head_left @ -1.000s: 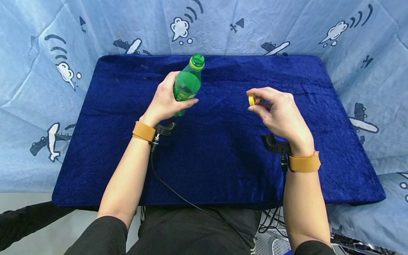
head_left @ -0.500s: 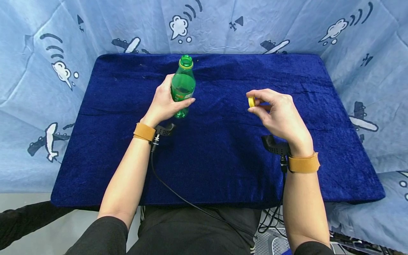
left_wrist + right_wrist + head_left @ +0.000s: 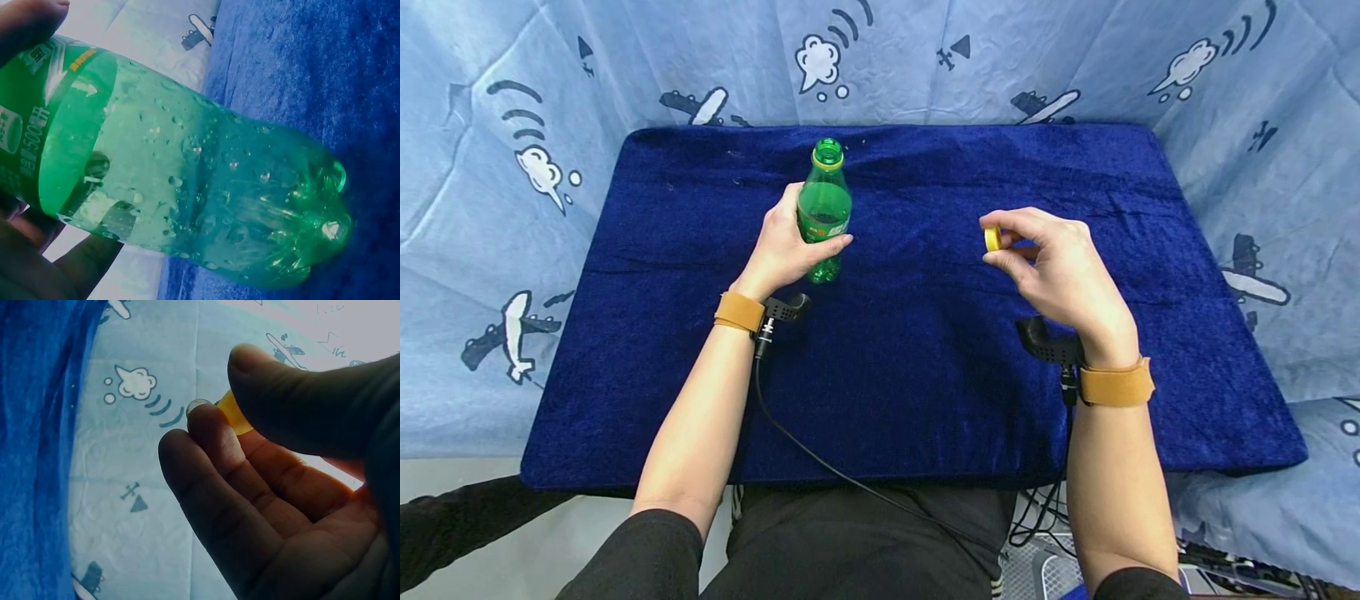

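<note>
My left hand (image 3: 781,246) grips a green plastic bottle (image 3: 825,204) round its labelled middle, left of the table's centre. The bottle's mouth is uncapped, with a yellow ring below it. In the left wrist view the clear green lower part of the bottle (image 3: 206,181) shows droplets on its wall and a lobed base. Whether the base touches the cloth, I cannot tell. Over the right half of the table my right hand (image 3: 1060,262) pinches a yellow bottle cap (image 3: 992,239) between thumb and fingers. Most of the cap (image 3: 235,415) is hidden behind the thumb in the right wrist view.
A dark blue velvet cloth (image 3: 895,375) covers the table. Light blue curtains (image 3: 895,58) with printed planes hang behind it and at both sides. From the left wrist strap a black cable (image 3: 820,462) runs down over the table's front edge.
My left hand has brought the bottle slightly left and nearer to me, and the bottle now stands more upright. The right hand has stayed nearly still with the cap.
</note>
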`<state>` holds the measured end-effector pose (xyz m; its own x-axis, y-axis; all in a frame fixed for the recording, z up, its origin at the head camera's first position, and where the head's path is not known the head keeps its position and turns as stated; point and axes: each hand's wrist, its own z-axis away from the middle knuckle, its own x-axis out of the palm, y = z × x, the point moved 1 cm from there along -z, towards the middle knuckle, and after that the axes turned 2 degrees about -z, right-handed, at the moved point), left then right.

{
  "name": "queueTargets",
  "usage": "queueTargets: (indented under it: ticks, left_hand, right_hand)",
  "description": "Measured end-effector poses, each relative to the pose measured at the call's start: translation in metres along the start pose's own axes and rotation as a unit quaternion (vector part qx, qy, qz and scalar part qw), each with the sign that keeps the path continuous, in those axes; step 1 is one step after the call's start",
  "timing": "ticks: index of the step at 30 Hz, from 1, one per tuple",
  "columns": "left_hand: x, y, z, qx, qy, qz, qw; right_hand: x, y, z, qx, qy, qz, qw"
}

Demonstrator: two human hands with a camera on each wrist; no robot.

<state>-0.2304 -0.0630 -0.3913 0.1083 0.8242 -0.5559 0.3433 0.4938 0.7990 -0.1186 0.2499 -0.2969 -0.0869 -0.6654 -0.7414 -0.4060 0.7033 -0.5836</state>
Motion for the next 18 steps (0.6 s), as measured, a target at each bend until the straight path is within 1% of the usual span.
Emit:
queueTargets:
  ticks: [12, 18]
  left_hand:
    - [0.0017, -0.0031, -0.0038, 0.009, -0.004, 0.01, 0.9999]
    - [0.0018, -0.0054, -0.0035, 0.001, -0.002, 0.018, 0.9998]
  right_hand:
    - [0.0015, 0.0046, -0.001, 0.006, -0.005, 0.003, 1.0]
    - [0.0025, 0.0081, 0.0016, 0.011, -0.006, 0.006, 0.9999]
